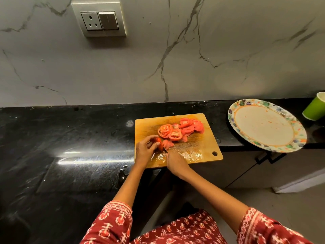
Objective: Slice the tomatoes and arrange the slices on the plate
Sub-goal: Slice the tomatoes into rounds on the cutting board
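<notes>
- We note the left hand [145, 149] on the near left corner of the wooden cutting board [198, 150], its fingers curled round the remaining piece of tomato [160, 144]; most of that piece is hidden behind the fingers.
- The right hand [175, 162] is closed round a knife [165, 150]. Only a short dark stretch of blade shows, meeting the tomato piece; the handle is hidden inside the fist.
- Cut tomato slices [177, 130] lie heaped and overlapping across the far half of the board; we cannot count them.
- The near part of the board is wet with juice and seeds, and a hanging hole sits at its near right corner.
- The plate [246, 104], with a patterned rim, stands on the black counter [70, 138] to the right of the board, apart from it. We see only small orange specks on it and no slices. Its near edge overhangs the counter.
- A green cup [314, 108] stands beyond the plate, cut off by the right frame edge.
- A wall socket and switch [99, 21] sit on the marble wall; we find no legible writing or brand anywhere.
- Red patterned sleeves [114, 224] are cut off at the bottom edge.
</notes>
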`<state>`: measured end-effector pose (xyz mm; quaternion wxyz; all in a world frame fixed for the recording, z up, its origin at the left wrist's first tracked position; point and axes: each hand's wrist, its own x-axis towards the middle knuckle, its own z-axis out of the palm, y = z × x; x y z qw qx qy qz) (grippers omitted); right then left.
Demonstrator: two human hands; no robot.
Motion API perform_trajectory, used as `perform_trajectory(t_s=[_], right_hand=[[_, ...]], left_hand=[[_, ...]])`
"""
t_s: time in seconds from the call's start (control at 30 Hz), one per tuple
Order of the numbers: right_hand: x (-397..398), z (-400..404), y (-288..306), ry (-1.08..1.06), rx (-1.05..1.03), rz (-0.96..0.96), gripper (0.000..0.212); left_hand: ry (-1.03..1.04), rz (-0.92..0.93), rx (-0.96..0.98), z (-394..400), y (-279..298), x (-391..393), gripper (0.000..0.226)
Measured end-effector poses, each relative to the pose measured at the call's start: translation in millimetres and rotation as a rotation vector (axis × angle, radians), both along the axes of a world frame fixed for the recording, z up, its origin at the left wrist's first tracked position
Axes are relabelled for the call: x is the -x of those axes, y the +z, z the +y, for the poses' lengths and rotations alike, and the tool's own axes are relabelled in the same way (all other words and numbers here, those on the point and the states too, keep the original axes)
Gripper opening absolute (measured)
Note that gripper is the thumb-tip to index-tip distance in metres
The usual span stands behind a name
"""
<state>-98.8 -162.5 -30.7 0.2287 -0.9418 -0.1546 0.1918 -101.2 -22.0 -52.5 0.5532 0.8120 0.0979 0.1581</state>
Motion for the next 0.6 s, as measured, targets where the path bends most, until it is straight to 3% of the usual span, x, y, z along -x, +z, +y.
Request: perform_trajectory(t_s=[0.13,0.37,0.53,0.6], right_hand=[[6.1,5.4,-0.8,-0.014,0.034,-0.015,0.035],[39.2,-30.3,-19.3,0.053,0.2,-0.209,0.031],[28.8,-27.9,-11.6,-0.044,-0.018,0.007,0.029],[19.5,-24.9,-3.7,-0.071,-0.081,0.005,0.032]], left_hand=[[0.019,0.003,0.058,4.1,-2.2,7.5,0.027],[0.066,0.047,0.146,10.4,-2.3,6.7,0.024],[-0.001,0.04,0.141,10.7,4.7,9.2,0.026],[-0.029,0.03,0.127,7.9,5.3,9.4,0.028]])
